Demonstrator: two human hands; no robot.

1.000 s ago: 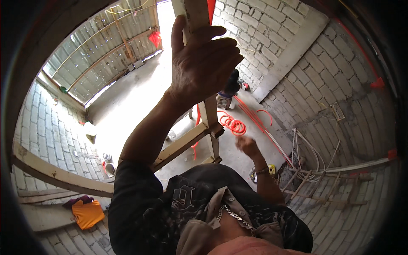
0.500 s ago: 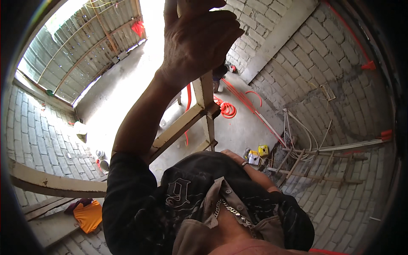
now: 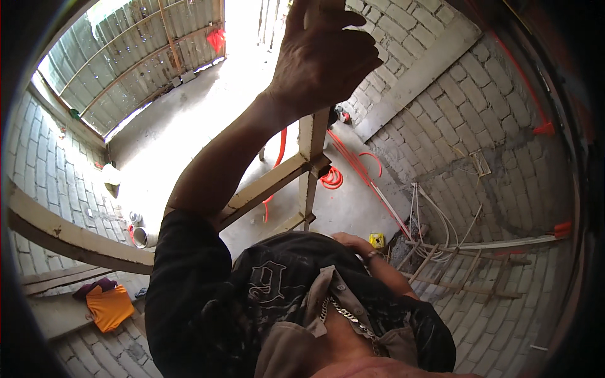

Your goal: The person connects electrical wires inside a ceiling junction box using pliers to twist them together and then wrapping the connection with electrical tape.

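My left hand (image 3: 321, 63) is raised at the top, its fingers closed round the upright beam (image 3: 313, 132) of a chipped cream frame. A crossbar (image 3: 266, 184) joins this upright below that hand, partly behind my forearm. My right hand (image 3: 345, 242) is low by my waist, at the edge of my dark shirt; its fingertips are hidden behind my body. A small yellow item (image 3: 377, 240) lies on the floor just beyond that hand.
Red hose coils (image 3: 331, 178) and straight pipes (image 3: 356, 164) lie on the floor (image 3: 164, 138). Pale cables (image 3: 450, 227) and a rough wooden ladder (image 3: 501, 282) are at right. A bucket (image 3: 145, 236) and orange cloth (image 3: 110, 307) are at left. Block walls (image 3: 441, 94) surround me.
My right hand has dropped from out over the floor to beside my waist. My left hand keeps its grip on the upright while the view has shifted a little.
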